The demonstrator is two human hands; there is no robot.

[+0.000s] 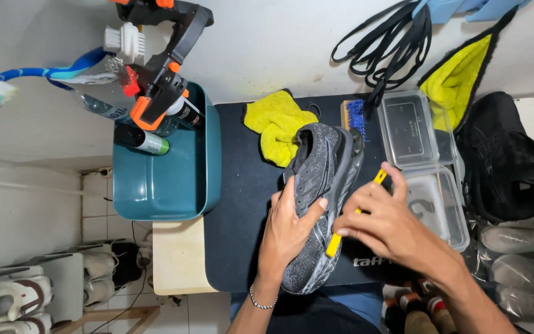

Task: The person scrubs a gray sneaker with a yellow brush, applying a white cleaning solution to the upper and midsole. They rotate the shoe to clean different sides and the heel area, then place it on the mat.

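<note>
Left hand (288,232) steadies grey shoe (319,185); right hand (384,226) grips yellow brush (341,238).

The head camera looks steeply down, close over the black mat (242,204) and both hands.

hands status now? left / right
Left hand: closed around the grey knit shoe.
Right hand: closed on a yellow-handled tool against the shoe.

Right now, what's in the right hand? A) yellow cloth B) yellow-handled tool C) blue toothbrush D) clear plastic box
B: the right hand grips a thin yellow-handled tool against the side of the grey knit shoe, which the left hand steadies on the black mat.
</note>
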